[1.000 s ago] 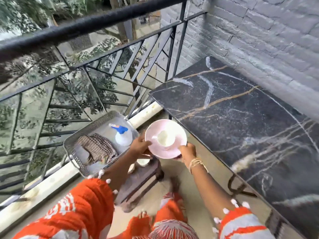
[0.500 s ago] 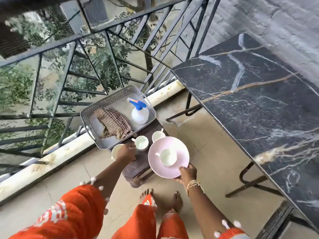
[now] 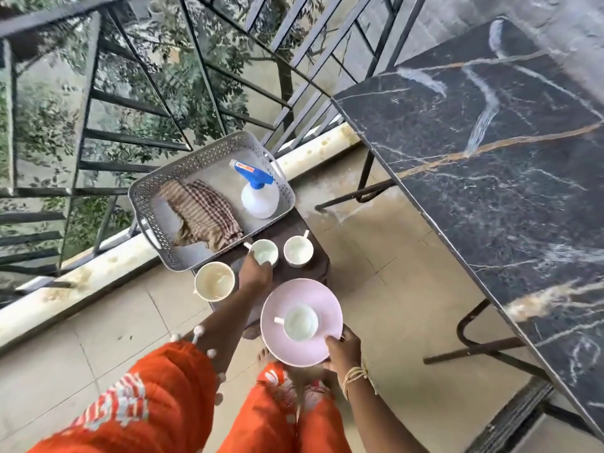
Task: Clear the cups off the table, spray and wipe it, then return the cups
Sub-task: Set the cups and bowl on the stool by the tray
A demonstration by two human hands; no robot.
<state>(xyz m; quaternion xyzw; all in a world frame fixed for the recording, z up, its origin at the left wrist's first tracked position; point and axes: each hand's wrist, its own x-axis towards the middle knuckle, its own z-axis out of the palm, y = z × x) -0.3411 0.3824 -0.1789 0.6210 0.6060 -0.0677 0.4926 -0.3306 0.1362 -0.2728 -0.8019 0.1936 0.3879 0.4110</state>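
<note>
1. Cups stand off the table (image 3: 490, 158); its dark marbled top carries nothing in view, so it is ready for spraying, in my judgement.
2. Left hand (image 3: 256, 273) reaches to the stool (image 3: 294, 223) beside the railing. Its fingers curl over the near rim of a small white cup (image 3: 264, 252) that stands near the stool's middle. Whether they are gripping it or letting it go cannot be told.
3. Second small cup (image 3: 298, 251) stands just beside the first, toward the stool's right edge, handle pointing away from the person.
4. Larger cream cup (image 3: 214, 281) sits at the stool's near left corner, just beside the left wrist.
5. Right hand (image 3: 341, 349) grips the near right rim of a pink saucer (image 3: 302, 291), thumb on top. The saucer is held level above the floor, just short of the stool's near edge, so that the last cup (image 3: 300, 323) on it stays upright.
6. Grey tray (image 3: 153, 188) covers the stool's far half and overhangs its left edge. It holds a striped cloth (image 3: 202, 212) and a spray bottle (image 3: 260, 194) at its right end, both within reach for the cleaning step.
7. Free space on the stool is small; the saucer probably needs careful placing at the near edge.
</note>
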